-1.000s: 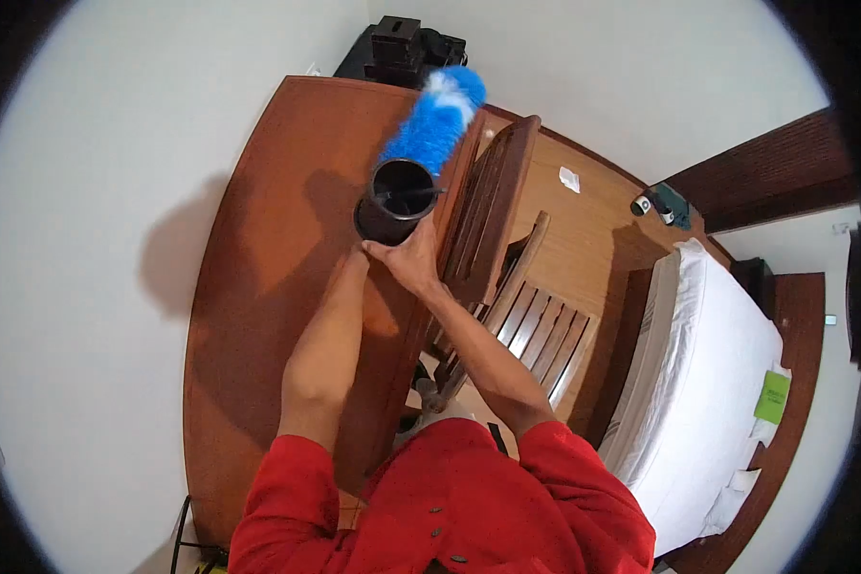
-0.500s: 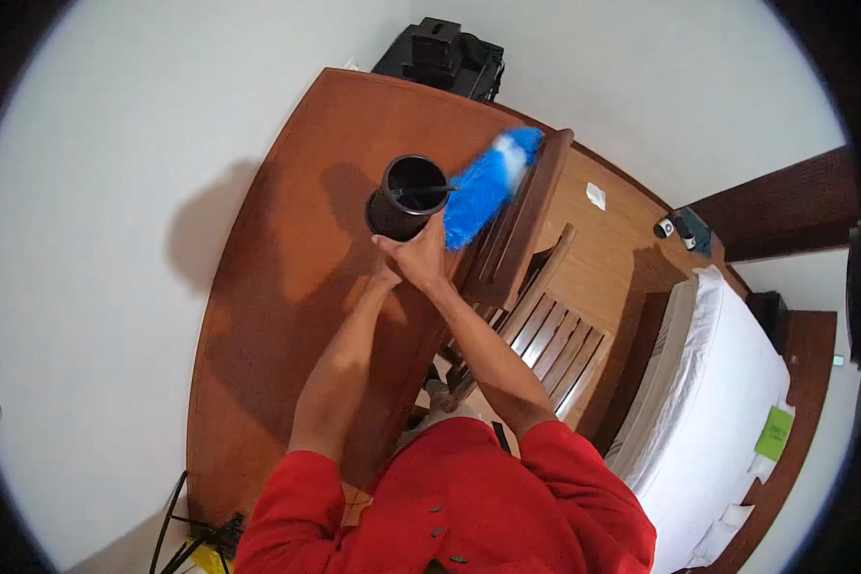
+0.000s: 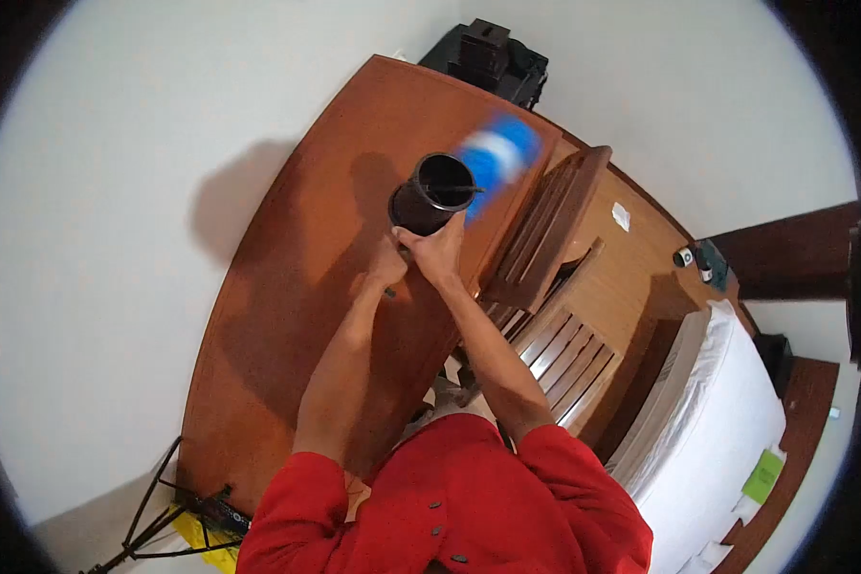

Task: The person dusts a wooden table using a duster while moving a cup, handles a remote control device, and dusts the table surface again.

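Fingers of the right hand are closed around the lower part of the cup, thumb on the near side. The left hand is closed, as far as can be judged, on the handle of the duster; its individual fingers cannot be made out. The cup is tilted above the table, mouth towards the viewer, a thin dark stick across its rim. The duster's blue and white head is blurred beyond the cup, over the table's edge nearer the chair. Recommended handling: a firm, low hold on the cup, with limited tilt so that the stick does not slide out (its lower end is not visible). Short, light strokes of the duster should suffice, its head clear of the stick and the wrists a little apart.
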A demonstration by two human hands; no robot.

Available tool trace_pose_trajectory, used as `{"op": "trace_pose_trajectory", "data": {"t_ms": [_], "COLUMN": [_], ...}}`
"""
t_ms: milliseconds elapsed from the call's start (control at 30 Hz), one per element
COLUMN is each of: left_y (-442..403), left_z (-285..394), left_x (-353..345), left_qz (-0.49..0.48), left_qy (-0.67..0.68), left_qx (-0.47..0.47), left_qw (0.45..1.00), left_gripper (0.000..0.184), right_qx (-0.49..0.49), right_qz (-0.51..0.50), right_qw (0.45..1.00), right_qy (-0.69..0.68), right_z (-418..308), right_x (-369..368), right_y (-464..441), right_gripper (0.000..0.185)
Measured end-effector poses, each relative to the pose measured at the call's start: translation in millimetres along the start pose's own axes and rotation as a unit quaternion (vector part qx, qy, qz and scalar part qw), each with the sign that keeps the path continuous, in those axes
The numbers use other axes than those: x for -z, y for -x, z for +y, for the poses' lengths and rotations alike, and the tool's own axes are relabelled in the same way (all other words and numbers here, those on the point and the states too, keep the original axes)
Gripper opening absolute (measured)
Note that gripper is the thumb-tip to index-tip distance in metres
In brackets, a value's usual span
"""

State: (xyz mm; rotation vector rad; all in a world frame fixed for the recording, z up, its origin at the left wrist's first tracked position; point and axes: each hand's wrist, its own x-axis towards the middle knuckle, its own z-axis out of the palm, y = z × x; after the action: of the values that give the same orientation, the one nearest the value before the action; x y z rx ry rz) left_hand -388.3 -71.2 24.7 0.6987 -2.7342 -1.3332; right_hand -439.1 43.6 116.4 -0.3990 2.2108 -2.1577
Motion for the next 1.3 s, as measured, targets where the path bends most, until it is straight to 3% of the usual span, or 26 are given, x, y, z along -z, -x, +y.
{"op": "trace_pose_trajectory", "data": {"t_ms": [133,200,300,400,500,600,700,800,900,1000,1067,1133,1200,1300], "left_y": [3.3,14.4,16.7,-7.3,-38.2,-94.1,-94.2,-86.1,-57.9,-22.6,29.7,92.1,163.4,246.6], "left_z": [-7.9,-8.8,-43.5,-87.3,-50.4,-24.1,35.4,73.7,43.0,-12.2,-39.6,-75.3,-66.9,-92.7], "left_x": [-6.9,2.4,17.0,20.9,41.3,13.5,3.0,5.5,0.0,25.5,34.0,16.5,20.2,10.3], "left_qz": [0.066,0.119,0.278,0.345,0.212,0.206,0.017,-0.165,-0.153,-0.229,-0.182,-0.139,-0.080,0.020], "left_qy": [0.112,0.115,0.100,-0.047,0.016,0.360,0.195,0.009,-0.043,0.121,0.094,0.114,0.044,0.122], "left_qx": [-0.096,0.033,0.082,0.060,0.080,0.175,0.075,-0.027,-0.092,-0.028,-0.027,-0.116,-0.101,0.097], "left_qw": [0.987,0.986,0.952,0.935,0.974,0.893,0.978,0.986,0.983,0.965,0.978,0.977,0.991,0.988], "left_gripper": [0.027,0.027,0.028,0.029,0.035,0.023,0.021,0.020,0.018,0.028,0.034,0.034,0.044,0.042], "right_qx": [0.019,0.003,0.006,-0.006,0.006,0.011,-0.013,0.018,-0.023,-0.032,0.007,0.020,0.011,0.039], "right_qz": [0.005,0.005,-0.013,-0.013,-0.002,-0.003,0.012,0.031,0.043,0.059,0.054,0.059,0.061,0.037], "right_qw": [1.000,1.000,1.000,1.000,1.000,1.000,0.999,0.999,0.998,0.997,0.999,0.998,0.998,0.996], "right_qy": [0.007,0.017,0.004,0.011,0.012,0.006,0.052,0.036,0.030,-0.026,0.003,0.017,0.019,0.065], "right_z": [-0.9,-1.9,-4.8,-4.5,3.7,6.8,-9.4,4.0,-4.5,-18.4,-7.8,-3.4,-4.4,8.7], "right_x": [-15.5,-17.1,-14.2,-10.8,-8.6,0.8,19.1,36.5,53.6,55.0,59.8,55.2,47.4,42.0], "right_y": [5.9,6.8,2.6,5.0,9.7,12.3,15.3,8.7,5.8,3.6,0.3,-0.1,-0.5,2.1], "right_gripper": [0.098,0.096,0.090,0.090,0.093,0.093,0.092,0.092,0.090,0.089,0.090,0.093,0.091,0.101]}}
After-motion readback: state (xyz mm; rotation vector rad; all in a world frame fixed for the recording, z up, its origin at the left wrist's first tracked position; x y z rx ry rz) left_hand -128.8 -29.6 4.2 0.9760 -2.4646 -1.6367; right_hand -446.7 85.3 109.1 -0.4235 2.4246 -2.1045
